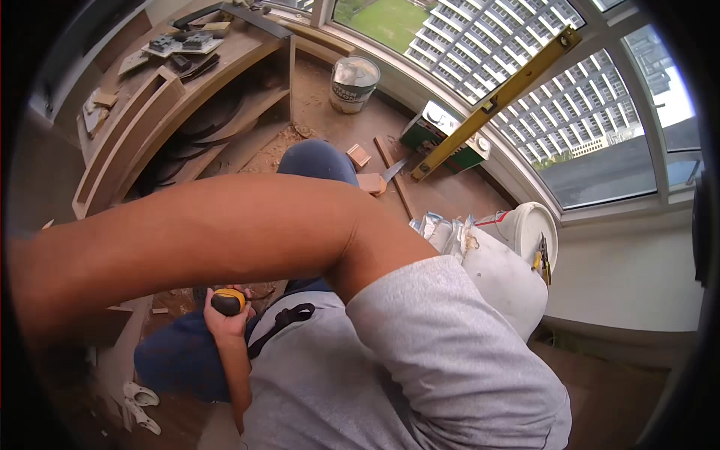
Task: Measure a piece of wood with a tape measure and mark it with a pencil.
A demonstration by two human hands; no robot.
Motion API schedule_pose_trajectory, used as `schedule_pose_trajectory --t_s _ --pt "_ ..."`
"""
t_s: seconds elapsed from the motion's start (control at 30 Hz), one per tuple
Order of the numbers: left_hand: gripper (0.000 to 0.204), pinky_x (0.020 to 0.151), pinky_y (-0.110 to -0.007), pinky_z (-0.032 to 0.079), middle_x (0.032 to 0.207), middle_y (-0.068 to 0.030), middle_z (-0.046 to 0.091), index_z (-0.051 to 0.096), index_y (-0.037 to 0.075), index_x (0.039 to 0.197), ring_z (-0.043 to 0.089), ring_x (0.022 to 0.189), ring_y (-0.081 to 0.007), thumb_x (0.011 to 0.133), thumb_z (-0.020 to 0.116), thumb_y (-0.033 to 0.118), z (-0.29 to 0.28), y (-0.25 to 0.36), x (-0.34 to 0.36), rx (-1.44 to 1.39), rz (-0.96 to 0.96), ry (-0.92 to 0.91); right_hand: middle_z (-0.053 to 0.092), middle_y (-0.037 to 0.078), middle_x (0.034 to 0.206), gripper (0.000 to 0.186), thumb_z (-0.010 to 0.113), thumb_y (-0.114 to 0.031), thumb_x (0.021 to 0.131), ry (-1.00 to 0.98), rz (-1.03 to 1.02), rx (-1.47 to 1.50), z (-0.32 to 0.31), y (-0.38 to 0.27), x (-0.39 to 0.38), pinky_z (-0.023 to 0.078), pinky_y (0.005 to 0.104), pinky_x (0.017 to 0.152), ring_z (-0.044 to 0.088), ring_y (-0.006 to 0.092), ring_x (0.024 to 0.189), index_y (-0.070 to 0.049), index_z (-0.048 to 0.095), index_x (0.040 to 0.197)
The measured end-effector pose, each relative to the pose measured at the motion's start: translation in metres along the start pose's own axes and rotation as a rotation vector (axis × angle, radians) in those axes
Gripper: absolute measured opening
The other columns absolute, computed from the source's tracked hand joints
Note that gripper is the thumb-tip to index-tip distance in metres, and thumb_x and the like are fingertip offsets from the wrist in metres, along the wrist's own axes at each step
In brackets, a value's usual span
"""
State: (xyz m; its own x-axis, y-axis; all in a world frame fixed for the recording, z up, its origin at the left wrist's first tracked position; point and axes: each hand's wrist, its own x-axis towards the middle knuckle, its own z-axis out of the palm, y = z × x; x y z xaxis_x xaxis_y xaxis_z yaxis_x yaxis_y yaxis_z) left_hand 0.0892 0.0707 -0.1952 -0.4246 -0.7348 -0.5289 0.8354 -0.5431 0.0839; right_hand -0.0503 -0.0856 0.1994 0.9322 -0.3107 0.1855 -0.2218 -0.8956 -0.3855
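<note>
Where left hand (223, 322) grips, tool (228, 301) shows black (yellow-edged).

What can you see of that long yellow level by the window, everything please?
The yellow level is a long, straight, slim bar, metal by its look, with dark-framed details set along it. It stands at a slant: its lower end is down by the brown floor, its upper end seen against the window. It crosses in front of a green tin, seemingly leaning on it; contact with the window can't be judged.
</note>
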Motion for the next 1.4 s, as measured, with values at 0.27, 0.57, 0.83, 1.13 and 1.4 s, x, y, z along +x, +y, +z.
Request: schedule_pose_trajectory --t_s 0.27,0.57,0.83,1.13,1.4 --pt "0.042 0.106 -0.054 0.042 0.103 -0.0094 0.066 0.063 0.009 0.11 0.062 0.105 -0.0284 0.108 0.043 0.046 0.061 -0.007 -0.008 -0.035 0.164 0.38 0.065 0.009 0.069 0.026 0.066 -0.023 0.098 1.119 1.155 0.06 0.101 0.118 -0.347 0.046 0.0323 0.06 0.055 0.0117 0.062 0.002 0.071 0.103" --pt "0.03 0.109 -0.053 0.041 0.102 -0.0105 0.065 0.06 0.0 0.117 0.062 0.101 -0.0289 0.106 0.051 0.027 0.092 0.092 -0.069 -0.016 0.48 0.363 0.064 0.007 0.069 0.032 0.069 -0.034 0.089 0.986 1.996 0.437 0.315 0.265 -0.629 0.04 0.0362 0.043 0.051 0.0173 0.046 -0.003 0.067 0.079" --pt "0.026 0.11 -0.053 0.04 0.105 -0.0116 0.066 0.061 0.001 0.113 0.063 0.107 -0.0302 0.106 0.051 0.025 0.079 0.103 -0.138 -0.024 0.615 0.482 0.069 0.031 0.122 0.069 0.082 -0.051 0.078 0.831 2.321 0.426 0.451 0.312 -0.531 0.051 0.0462 0.101 0.065 0.0436 0.119 0.009 0.073 0.11" --pt "0.026 0.11 -0.053 0.04 0.105 -0.0101 0.068 0.062 0.003 0.113 0.063 0.109 -0.0287 0.104 0.056 0.026 0.092 0.092 -0.106 0.011 0.587 0.51 0.065 0.025 0.127 0.06 0.077 -0.036 0.088 0.696 2.395 0.223 0.393 0.296 -0.494 0.052 0.0486 0.1 0.064 0.0412 0.118 -0.005 0.059 0.136" --pt "0.025 0.106 -0.05 0.043 0.103 -0.0097 0.065 0.062 0.005 0.112 0.062 0.105 -0.0279 0.105 0.056 0.029 0.093 0.084 -0.105 0.092 0.57 0.487 0.06 0.021 0.13 0.047 0.072 -0.028 0.087 0.131 1.545 0.003 0.435 0.345 -0.551 0.054 0.0481 0.098 0.064 0.0396 0.117 -0.009 0.062 0.129"
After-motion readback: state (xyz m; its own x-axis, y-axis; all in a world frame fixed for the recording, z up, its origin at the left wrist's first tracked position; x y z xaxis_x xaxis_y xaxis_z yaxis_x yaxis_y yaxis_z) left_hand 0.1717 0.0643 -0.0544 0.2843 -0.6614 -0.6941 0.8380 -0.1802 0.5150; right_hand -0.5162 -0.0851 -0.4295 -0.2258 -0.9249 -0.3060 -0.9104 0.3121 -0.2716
